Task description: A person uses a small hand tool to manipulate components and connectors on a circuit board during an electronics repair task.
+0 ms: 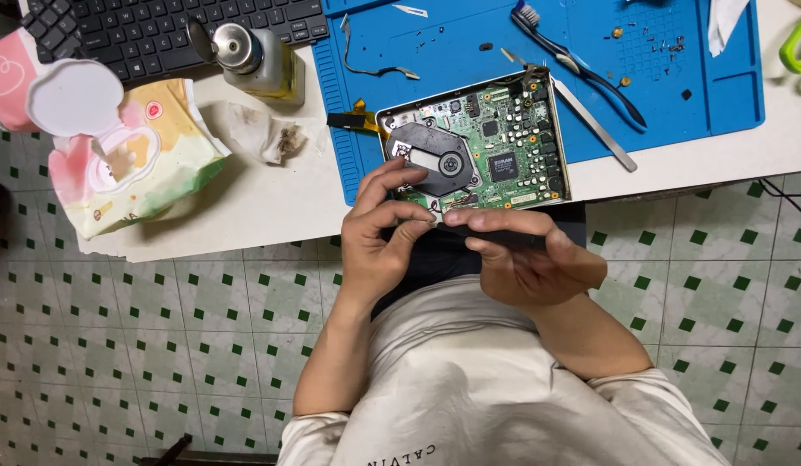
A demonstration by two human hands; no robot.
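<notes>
An opened metal drive case (557, 147) with a green circuit board (512, 138) and a dark grey disc mechanism (435, 155) lies at the near edge of a blue work mat (719, 95). My right hand (530, 263) grips a slim black tool (495, 235), held level just in front of the case. My left hand (379, 233) pinches the tool's tip with thumb and fingers, right at the case's near corner. Both hands hover over my lap, below the table edge.
On the mat lie metal tweezers (594, 125), a toothbrush (573, 60) and loose small screws (650, 39). A pump bottle (254, 56), a crumpled used wipe (262, 134), a wet-wipe pack (116, 155) and a black keyboard (185, 30) sit on the white table (271, 216). The floor is tiled.
</notes>
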